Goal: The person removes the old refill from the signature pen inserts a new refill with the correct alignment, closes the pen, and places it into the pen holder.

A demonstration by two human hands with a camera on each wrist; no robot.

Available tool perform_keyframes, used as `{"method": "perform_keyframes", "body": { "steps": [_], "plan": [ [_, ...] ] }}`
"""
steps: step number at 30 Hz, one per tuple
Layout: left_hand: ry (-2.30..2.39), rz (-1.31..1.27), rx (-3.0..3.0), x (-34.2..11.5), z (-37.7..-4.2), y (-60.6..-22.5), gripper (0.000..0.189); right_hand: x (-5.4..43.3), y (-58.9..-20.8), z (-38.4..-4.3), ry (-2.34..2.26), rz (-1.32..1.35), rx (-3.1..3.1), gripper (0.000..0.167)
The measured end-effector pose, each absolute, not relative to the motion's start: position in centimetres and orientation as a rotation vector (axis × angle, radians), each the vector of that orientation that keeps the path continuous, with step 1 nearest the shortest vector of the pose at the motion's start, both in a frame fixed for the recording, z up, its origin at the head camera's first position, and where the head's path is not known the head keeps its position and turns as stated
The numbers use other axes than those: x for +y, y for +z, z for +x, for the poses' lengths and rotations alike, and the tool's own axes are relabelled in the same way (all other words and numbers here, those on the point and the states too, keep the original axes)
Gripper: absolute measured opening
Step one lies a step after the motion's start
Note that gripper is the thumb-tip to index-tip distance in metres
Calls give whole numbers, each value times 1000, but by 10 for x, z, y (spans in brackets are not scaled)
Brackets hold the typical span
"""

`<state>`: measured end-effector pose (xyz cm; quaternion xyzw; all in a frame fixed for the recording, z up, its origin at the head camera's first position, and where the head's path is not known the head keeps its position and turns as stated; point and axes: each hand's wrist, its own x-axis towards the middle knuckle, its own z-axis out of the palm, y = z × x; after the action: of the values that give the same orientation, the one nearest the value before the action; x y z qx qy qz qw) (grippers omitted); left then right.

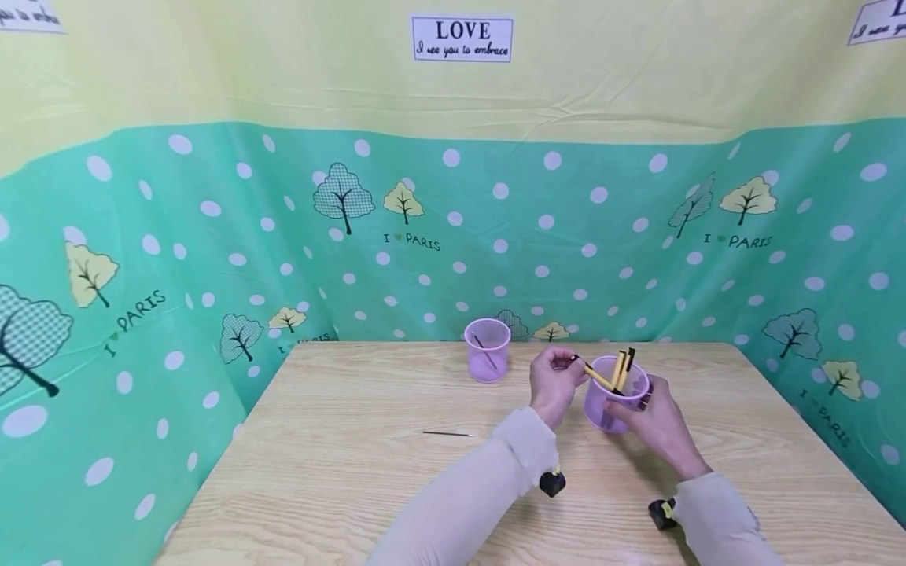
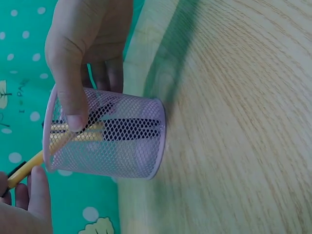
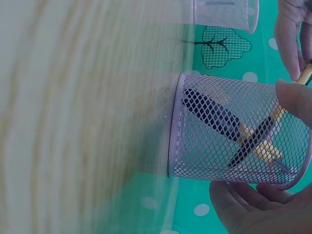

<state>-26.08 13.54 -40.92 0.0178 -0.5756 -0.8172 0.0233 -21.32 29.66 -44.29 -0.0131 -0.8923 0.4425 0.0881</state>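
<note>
My left hand pinches the upper end of a yellow pen with black parts. That pen slants over the rim of a purple mesh pen cup, its lower end inside. My right hand grips the cup from the right, thumb on the near side and fingers round the far side. Two more yellow-and-black pens stand in the same cup. Through the mesh in the right wrist view, black pen ends cross each other inside. The cup stands upright with its base at the table.
A second purple mesh cup stands at the table's back edge, a thin dark stick leaning inside it. Another thin dark stick lies on the wooden table left of my left forearm. Patterned green cloth hangs behind.
</note>
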Motion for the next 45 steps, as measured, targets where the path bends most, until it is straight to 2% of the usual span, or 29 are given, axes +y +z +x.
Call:
{"method": "perform_keyframes", "body": {
  "steps": [7,16,23,29,32,45],
  "plan": [
    [-2540,44,-1787,136,-260,-412,14,296,-443,-213,1321,-29,-2650,94],
    [-2334,49,-2021,139,-257,-411,14,295,-442,-214,1311,-5,-2632,87],
    [-2272,92,-2137,139,-257,-410,13,295,-441,-214,1303,-12,-2649,90],
    [-2242,85,-2191,139,-257,-411,12,296,-441,-218,1284,68,-2605,66],
    [-2240,74,-2202,140,-257,-412,13,296,-441,-218,1281,85,-2598,62],
    [-2200,41,-2244,141,-256,-418,15,297,-443,-217,1303,8,-2639,77]
  ]
}}
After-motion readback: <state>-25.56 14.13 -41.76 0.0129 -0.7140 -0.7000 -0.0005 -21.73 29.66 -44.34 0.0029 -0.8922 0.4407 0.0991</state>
